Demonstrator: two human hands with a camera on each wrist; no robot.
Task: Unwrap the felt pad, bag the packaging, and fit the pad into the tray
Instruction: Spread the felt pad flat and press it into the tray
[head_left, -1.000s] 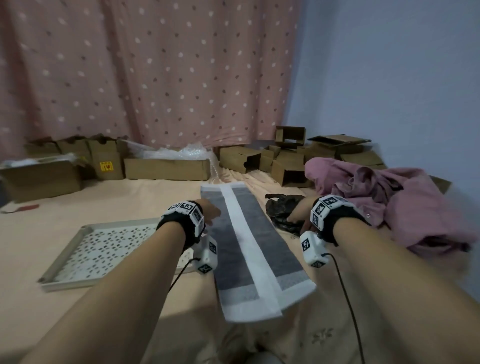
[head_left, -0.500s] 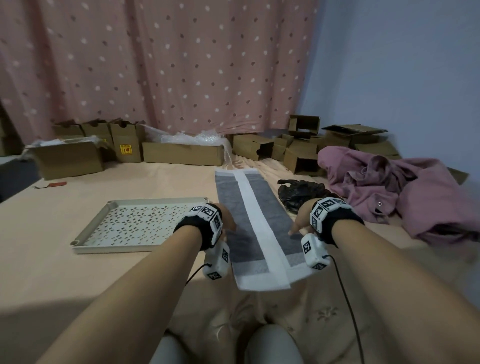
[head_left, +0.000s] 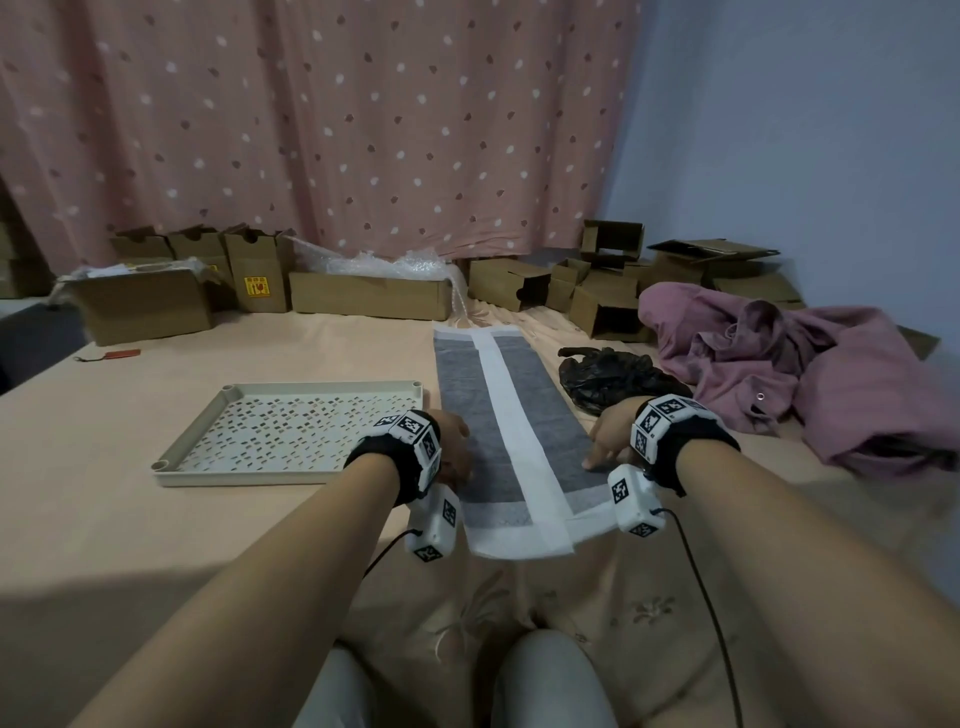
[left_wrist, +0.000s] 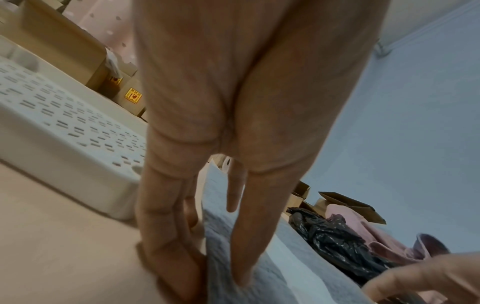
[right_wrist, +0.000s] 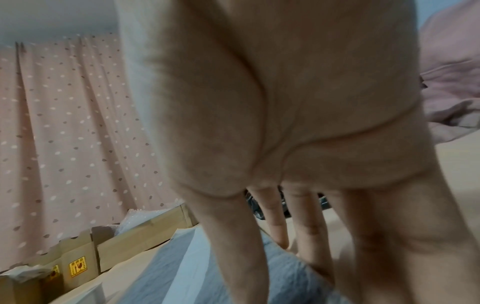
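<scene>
Both bare forearms reach forward and down, roughly parallel, each wrist wrapped in a black band carrying white marker cubes. The left hand points downward, its fingers straight and close together with the tips planted on what lies below, thumb stretched alongside. The right hand also angles downward, its fingers extended and slightly spread, the tips pressing down. Neither hand curls round anything. The person's knees show at the bottom edge of the head view, between the arms.
</scene>
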